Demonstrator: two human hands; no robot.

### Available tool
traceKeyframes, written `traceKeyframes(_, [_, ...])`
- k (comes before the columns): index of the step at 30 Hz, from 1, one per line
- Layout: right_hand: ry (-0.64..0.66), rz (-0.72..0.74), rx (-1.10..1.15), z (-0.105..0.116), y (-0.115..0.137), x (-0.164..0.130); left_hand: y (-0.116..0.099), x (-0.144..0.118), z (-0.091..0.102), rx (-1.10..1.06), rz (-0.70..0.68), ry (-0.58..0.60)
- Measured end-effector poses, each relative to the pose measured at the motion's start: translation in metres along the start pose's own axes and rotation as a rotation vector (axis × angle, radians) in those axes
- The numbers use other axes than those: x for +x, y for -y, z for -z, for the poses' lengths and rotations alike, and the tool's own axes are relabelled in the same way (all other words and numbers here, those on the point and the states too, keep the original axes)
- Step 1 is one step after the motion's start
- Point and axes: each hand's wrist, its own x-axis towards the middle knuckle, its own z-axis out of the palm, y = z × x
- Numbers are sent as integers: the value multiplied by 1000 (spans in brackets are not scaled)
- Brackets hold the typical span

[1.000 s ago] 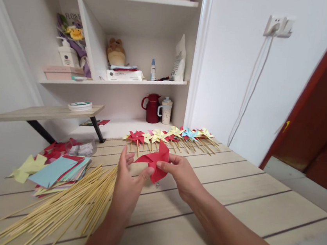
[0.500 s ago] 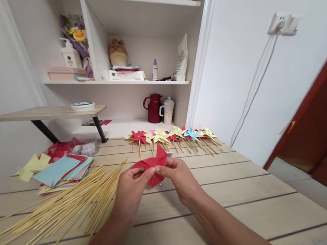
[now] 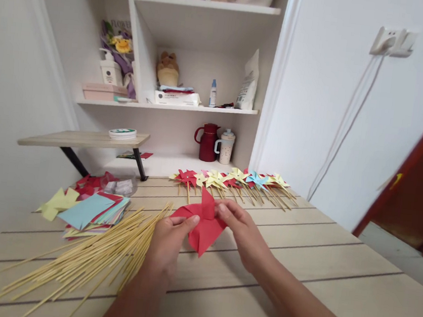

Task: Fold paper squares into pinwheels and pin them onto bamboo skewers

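A red paper pinwheel (image 3: 206, 226), its blades folded toward the middle and with no stick visible on it, is held above the table. My left hand (image 3: 170, 238) pinches its left side, thumb on top near the centre and fingers underneath. At the upper right edge of the paper, my right hand (image 3: 243, 233) has its thumb and fingers closed together against a blade; its fingertips are partly hidden. Left of my left hand lies a loose bundle of thin bamboo sticks (image 3: 101, 258). Behind the held pinwheel, a row of finished pinwheels on sticks (image 3: 217, 179) rests on the table.
A stack of coloured paper (image 3: 89, 210), a yellow folded paper (image 3: 57, 203) and a clear plastic box (image 3: 120, 186) lie at the left of the plank table (image 3: 295, 295). Behind stand a small raised shelf (image 3: 84, 139), a dark red jug (image 3: 208, 143) and a pale cup (image 3: 227, 147).
My right thumb has moved from the pinwheel's centre out to its right edge, and the blades now face me more fully. The view has shifted a little left.
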Motion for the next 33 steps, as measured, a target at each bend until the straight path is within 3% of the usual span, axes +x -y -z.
traceKeyframes(4, [-36,89,-141,9,-4,4,-4,4,7,-84,29,44])
traceKeyframes(10, [-38,627,-670,10,-5,0,-10,12,17,-228,52,-28])
traceKeyframes(14, [2,797,-923,3,-9,-6,-10,13,20,-284,45,-25])
traceKeyframes(18, [38,847,-994,-2,-12,-8,-9,9,16,-251,34,29])
traceKeyframes(22, [19,854,-917,-2,-10,-8,-10,4,12,-203,28,34])
traceKeyframes(33, [-96,648,-738,-4,-7,-5,-13,-3,2,-178,-10,72])
